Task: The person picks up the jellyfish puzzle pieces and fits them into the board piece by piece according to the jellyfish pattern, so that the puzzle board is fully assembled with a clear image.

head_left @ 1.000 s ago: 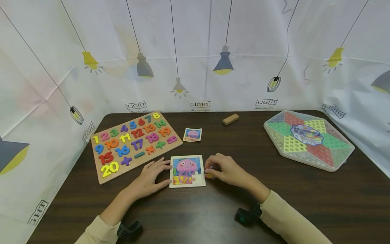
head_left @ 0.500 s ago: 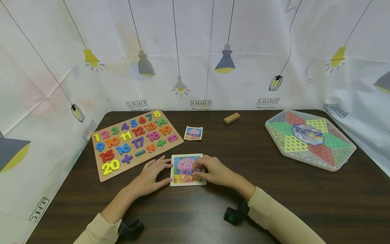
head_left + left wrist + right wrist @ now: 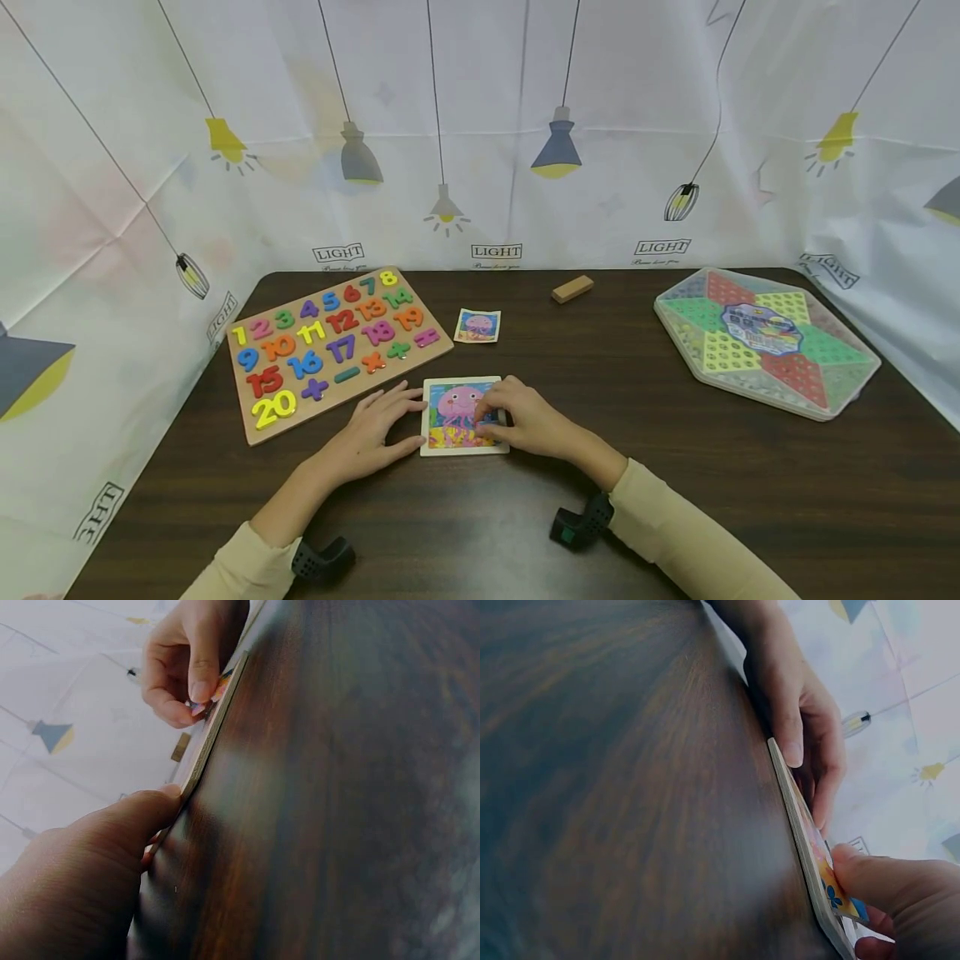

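Observation:
A small jigsaw puzzle board [image 3: 459,452] with a pale frame and a pink jellyfish picture lies flat in the head view. My left hand [image 3: 371,429] rests at its left edge, fingers spread and thumb touching the frame. Over the lower right part of the picture, my right hand [image 3: 536,423] pinches a jigsaw piece [image 3: 840,889] between thumb and fingers. In the right wrist view this piece is orange and blue and tilted close over the board. From the head, my fingers mostly hide it.
Behind the puzzle lies a jellyfish picture card [image 3: 477,326], with a wooden block [image 3: 572,289] farther back. A number board [image 3: 416,353] with colourful numerals is at the left. A hexagonal game box [image 3: 765,333] lies at the right. A printed cloth [image 3: 480,100] hangs behind the table.
My right hand has moved left from the table beside the puzzle onto its lower right part, carrying the jigsaw piece. My left hand has stayed at the left edge.

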A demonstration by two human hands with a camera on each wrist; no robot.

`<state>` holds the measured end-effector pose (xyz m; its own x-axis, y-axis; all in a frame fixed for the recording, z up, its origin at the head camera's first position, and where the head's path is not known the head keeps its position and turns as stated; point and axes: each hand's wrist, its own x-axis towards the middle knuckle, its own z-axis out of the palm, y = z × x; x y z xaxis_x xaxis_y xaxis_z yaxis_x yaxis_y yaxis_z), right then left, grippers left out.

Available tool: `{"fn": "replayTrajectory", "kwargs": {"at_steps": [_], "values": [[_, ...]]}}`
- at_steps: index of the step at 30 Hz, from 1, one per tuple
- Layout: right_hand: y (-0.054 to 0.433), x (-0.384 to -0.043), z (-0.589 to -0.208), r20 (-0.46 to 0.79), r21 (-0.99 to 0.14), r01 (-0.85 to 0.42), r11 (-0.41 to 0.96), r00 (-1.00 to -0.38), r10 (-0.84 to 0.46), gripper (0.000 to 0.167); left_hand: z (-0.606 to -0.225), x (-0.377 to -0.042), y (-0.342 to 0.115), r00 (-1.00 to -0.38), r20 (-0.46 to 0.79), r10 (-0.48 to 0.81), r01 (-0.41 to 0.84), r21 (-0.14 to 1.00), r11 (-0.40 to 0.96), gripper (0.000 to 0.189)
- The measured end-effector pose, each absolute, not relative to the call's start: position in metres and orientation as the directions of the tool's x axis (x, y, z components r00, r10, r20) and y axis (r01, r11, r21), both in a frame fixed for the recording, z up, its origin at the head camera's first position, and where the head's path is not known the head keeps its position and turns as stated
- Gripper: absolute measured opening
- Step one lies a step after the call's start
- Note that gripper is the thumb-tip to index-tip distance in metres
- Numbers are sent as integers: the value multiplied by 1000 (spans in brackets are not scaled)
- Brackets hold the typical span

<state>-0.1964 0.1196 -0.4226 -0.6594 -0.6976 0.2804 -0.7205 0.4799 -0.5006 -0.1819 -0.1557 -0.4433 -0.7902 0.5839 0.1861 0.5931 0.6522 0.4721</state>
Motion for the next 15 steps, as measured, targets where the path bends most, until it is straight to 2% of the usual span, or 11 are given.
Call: {"fn": "replayTrajectory", "kwargs": {"at_steps": [15], "values": [[119, -196, -432, 311, -487, -716, 499, -677, -668, 8, -442, -181, -155, -790, 189, 584, 593, 475, 650, 48]]}}
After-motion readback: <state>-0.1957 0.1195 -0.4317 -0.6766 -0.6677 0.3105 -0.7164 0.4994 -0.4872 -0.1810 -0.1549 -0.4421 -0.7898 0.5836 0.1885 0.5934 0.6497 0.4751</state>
